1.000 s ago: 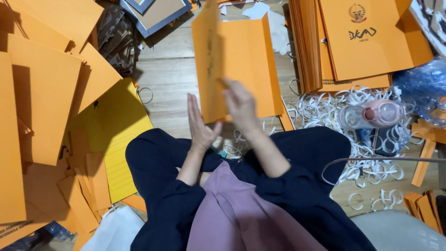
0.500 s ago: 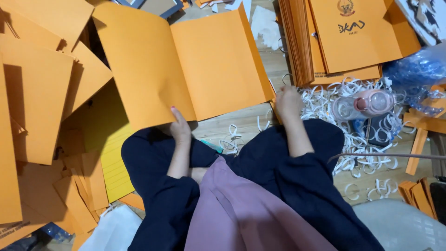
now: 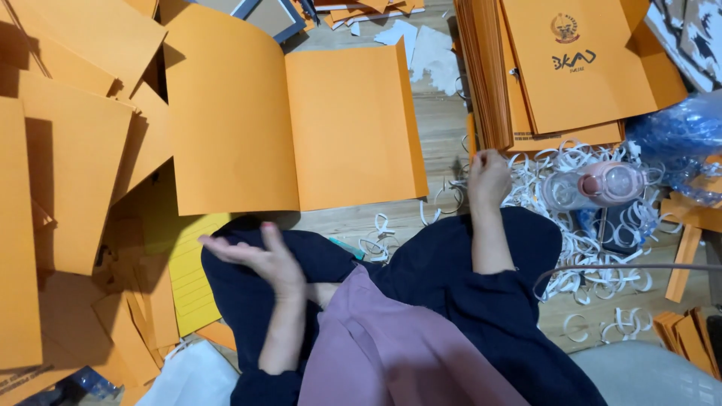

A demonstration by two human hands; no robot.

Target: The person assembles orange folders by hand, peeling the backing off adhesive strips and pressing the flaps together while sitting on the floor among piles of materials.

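We are sitting on the wooden floor with dark trousers and a mauve garment across our lap. Our left hand is hovering palm-up over our left knee, fingers loosely spread and holding nothing, though motion blur is softening its outline. Just beyond it, the folded orange sheet is lying open and flat on the floor, its crease running away from us and its near edge close to our knee.

Our right hand is reaching to the foot of the upright stack of orange sheets; its fingers are curled toward the stack's lower edge, but we cannot tell whether they are pinching a sheet. Printed orange folders are lying beside that stack. White paper curls are littering the floor on the right, with a clear bottle with a pink cap lying among them. Loose orange sheets are piling up along the left edge.
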